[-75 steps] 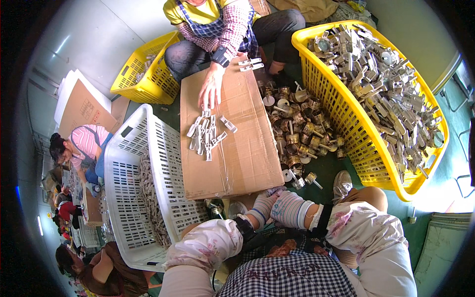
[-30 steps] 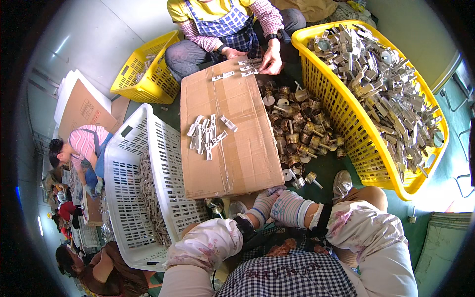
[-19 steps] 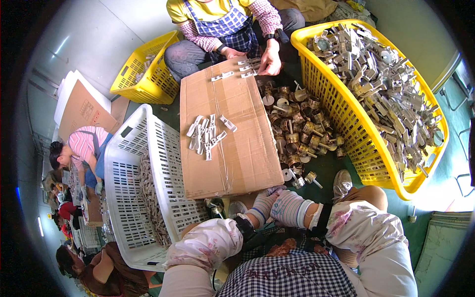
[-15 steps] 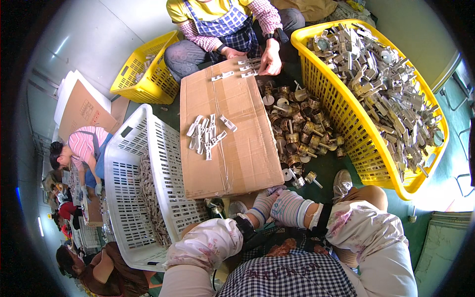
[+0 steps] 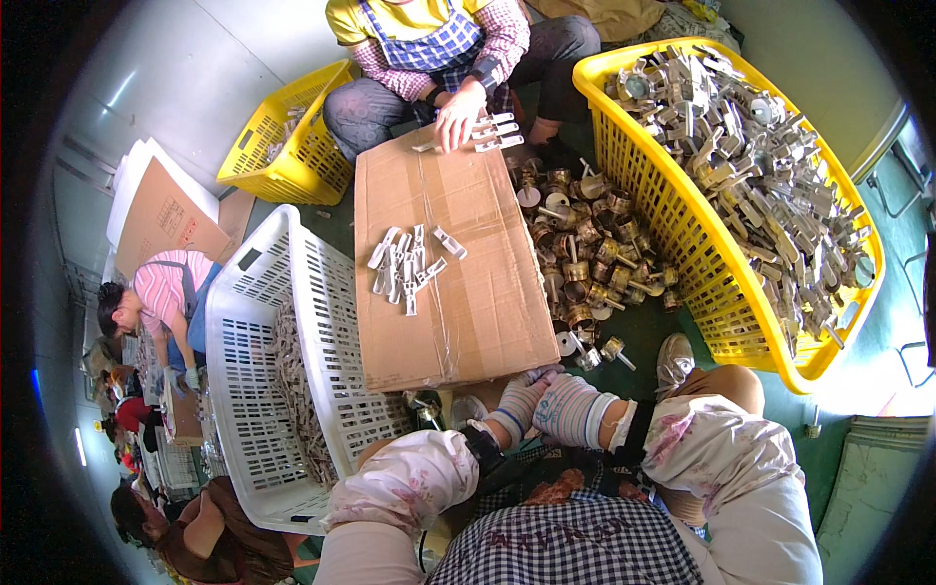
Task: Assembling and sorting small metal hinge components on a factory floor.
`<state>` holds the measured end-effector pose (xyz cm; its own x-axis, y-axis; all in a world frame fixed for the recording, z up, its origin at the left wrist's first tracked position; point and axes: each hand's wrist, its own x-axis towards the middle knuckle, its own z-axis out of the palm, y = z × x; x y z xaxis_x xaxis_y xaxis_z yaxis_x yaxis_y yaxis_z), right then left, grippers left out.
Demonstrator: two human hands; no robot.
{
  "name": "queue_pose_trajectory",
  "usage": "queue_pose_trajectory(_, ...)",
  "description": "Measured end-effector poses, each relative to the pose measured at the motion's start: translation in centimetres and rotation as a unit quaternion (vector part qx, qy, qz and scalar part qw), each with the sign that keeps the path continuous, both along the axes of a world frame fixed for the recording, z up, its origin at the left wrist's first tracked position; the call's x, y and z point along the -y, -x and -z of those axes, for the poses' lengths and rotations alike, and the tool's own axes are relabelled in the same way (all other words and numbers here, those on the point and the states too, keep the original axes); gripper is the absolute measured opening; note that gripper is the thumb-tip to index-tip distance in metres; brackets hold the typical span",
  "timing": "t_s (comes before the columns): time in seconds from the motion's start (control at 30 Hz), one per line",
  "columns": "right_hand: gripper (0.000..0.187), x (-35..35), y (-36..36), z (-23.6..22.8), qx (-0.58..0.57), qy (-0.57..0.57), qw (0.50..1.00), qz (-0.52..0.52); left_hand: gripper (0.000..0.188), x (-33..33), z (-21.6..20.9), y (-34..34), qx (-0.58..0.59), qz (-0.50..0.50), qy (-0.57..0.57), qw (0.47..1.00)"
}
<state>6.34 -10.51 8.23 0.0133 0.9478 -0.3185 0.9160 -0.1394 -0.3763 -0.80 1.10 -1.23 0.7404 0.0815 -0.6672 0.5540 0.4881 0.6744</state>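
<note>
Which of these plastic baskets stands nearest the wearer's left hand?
The white basket, left of the left hand; the small yellow basket stands farther back and the large yellow basket is off to the right.

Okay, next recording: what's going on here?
The person's left hand and right hand, in striped gloves, are together at the near edge of a cardboard box; whether they hold anything is unclear. Across it, a co-worker's hand is among pale pieces at the far end. More pieces lie heaped mid-box. Brass-coloured parts are piled beside a yellow basket.
</note>
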Motion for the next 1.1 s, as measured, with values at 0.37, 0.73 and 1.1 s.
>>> queue_pose_trajectory(0.37,0.027,-0.1,0.0,1.0,-0.006,0.014,1.0,0.004,0.02,-0.1,-0.1,-0.2,-0.006,0.013,-0.029,0.999)
queue_pose_trajectory(0.73,0.026,-0.1,0.2,1.6,-0.009,0.029,1.0,0.005,0.019,0.2,-0.6,-0.3,-0.017,-0.013,-0.008,1.0)
queue_pose_trajectory(1.1,0.027,-0.3,0.0,1.3,-0.001,0.031,0.999,-0.008,0.019,0.2,0.0,-0.2,-0.019,-0.012,-0.005,1.0)
